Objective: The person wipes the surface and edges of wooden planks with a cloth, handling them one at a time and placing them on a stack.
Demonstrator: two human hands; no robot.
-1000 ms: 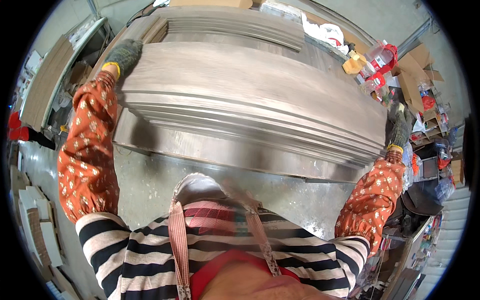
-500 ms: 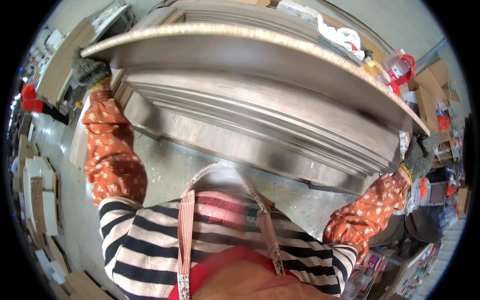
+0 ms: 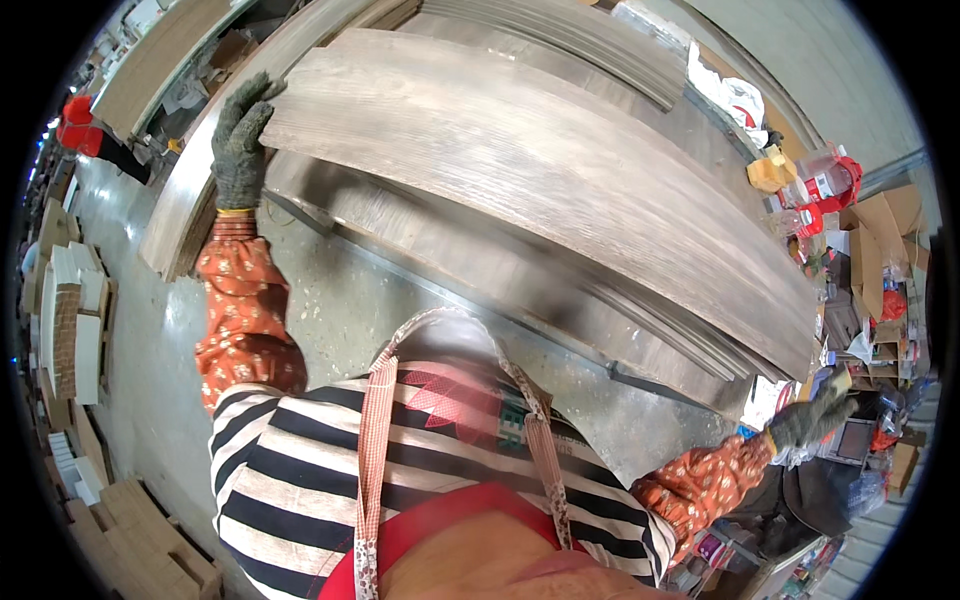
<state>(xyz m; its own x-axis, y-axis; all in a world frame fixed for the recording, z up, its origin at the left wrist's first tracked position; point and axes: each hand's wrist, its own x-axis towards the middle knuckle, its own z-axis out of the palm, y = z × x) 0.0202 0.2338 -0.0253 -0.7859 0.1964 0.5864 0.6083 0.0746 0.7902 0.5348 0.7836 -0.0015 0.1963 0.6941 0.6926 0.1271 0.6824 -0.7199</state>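
A long grey-brown wood-grain board (image 3: 540, 170) lies face up across a low stack of similar panels (image 3: 690, 345) in front of me. At the board's left end is my left hand (image 3: 240, 145), in a dark grey knitted glove. Its fingers point up and apart, the tips by the board's end, not wrapped round it. My right hand (image 3: 815, 412), gloved alike, is off the board's right end, fingers stretched out and nothing visible in them. Behind the board, more narrow panels (image 3: 590, 55) rest on a wide wood-grain surface.
More long boards (image 3: 180, 215) stand at the left. Plastic bottles (image 3: 825, 185), a yellow sponge-like block (image 3: 772, 172) and a white bag (image 3: 742, 100) sit at the right rear. Cartons (image 3: 870, 270) are beyond them. Far left, a person in red (image 3: 80, 128) is nearby.
The board, tilted up on edge between both hands before, now lies flat on the stack. My right hand has come off its end and moved down; my left hand has loosened and shifted right.
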